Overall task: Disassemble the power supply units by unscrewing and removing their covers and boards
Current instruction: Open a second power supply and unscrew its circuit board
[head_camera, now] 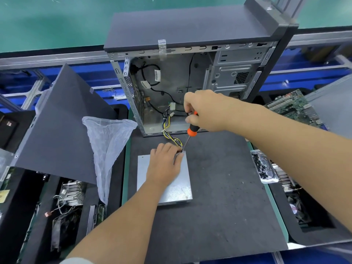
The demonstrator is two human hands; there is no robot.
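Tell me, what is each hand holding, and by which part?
The right hand grips the screwdriver by its orange handle. The left hand holds nothing, pressing flat on the power supply cover's far end.

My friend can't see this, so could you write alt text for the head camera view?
A right hand drives an orange-handled screwdriver into the far corner of a metal power supply unit, steadied by the left hand.

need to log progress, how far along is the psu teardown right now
Done: the power supply unit is out of the open computer case and lies on the black mat.
In hand: the left hand presses on its cover while the right hand holds the orange screwdriver, tip at the far right corner by the wire bundle.
Left: a screw shows at the near right corner; cover still on, board not out.
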